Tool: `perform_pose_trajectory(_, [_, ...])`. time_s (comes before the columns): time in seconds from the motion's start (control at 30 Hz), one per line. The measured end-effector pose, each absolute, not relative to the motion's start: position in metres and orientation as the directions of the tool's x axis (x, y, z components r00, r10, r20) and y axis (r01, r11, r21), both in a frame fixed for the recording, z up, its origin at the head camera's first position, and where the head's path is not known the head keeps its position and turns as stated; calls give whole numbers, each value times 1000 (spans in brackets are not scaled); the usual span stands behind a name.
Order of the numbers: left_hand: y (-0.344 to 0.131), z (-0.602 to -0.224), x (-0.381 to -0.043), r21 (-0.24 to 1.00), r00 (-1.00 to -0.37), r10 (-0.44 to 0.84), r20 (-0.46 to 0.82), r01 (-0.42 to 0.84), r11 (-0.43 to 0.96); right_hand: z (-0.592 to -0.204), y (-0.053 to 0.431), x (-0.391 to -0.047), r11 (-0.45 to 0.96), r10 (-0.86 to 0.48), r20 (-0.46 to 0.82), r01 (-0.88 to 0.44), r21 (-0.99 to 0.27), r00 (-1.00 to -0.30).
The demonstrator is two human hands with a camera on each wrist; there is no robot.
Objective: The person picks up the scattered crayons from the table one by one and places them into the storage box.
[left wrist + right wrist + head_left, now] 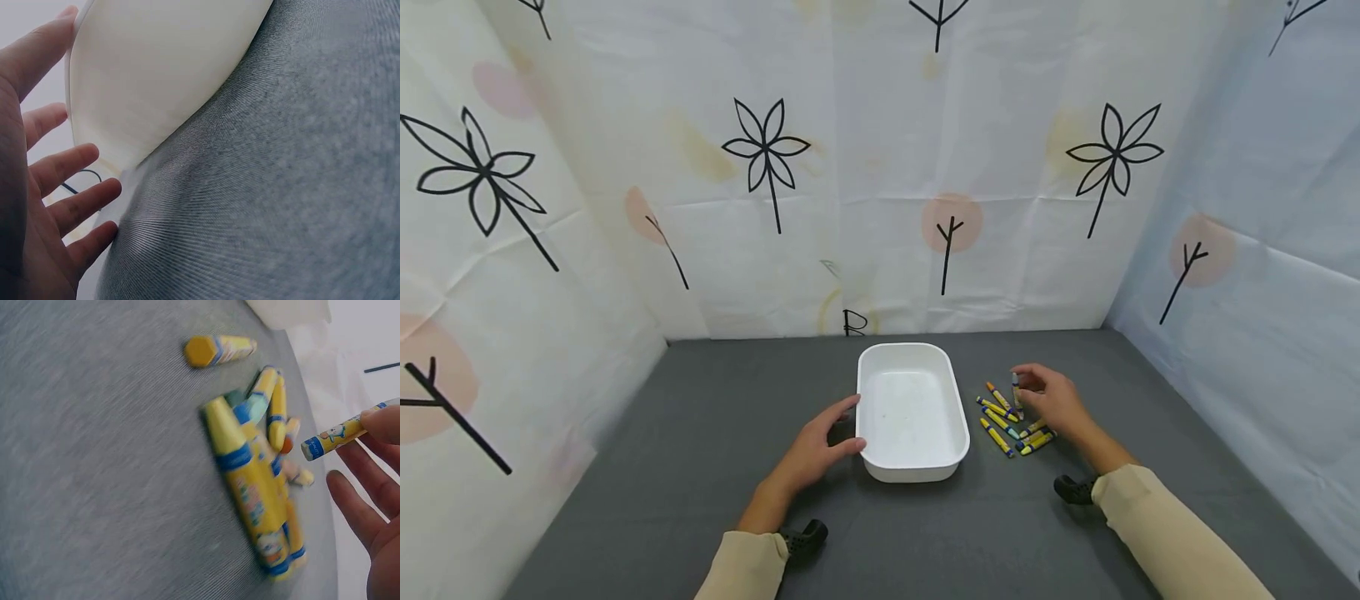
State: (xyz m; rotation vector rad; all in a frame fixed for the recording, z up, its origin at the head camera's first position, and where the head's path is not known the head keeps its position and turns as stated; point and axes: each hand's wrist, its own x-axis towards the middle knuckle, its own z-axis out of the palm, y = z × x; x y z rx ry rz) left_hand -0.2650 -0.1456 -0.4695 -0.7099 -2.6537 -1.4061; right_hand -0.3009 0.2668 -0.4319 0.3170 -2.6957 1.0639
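A white rectangular plastic tub (916, 473) stands mid-table. My left hand (811, 450) is at its left side, with thumb and index fingertips right at the rim and the other fingers spread loosely, as the left wrist view shows. To the tub's right, my right hand (1056, 404) pinches one crayon (340, 433) between thumb and fingers. That crayon has a yellow wrapper with a blue band and is raised above the others in the right wrist view. Several more yellow-wrapped crayons (996, 437) lie loosely piled on the table, below and left of that hand.
Dark grey cloth covers the table (970, 542). White fabric walls (880, 167) with leaf and tree drawings enclose its back and both sides. A black wrist strap (805, 540) is on the left wrist, another black strap (1073, 490) on the right.
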Motion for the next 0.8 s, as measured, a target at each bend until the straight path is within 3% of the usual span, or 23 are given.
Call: perform_pose_trajectory(0.8, [-148, -474, -265, 781, -869, 393, 301, 461, 421, -390, 210, -315, 681, -150, 324, -335, -651, -934])
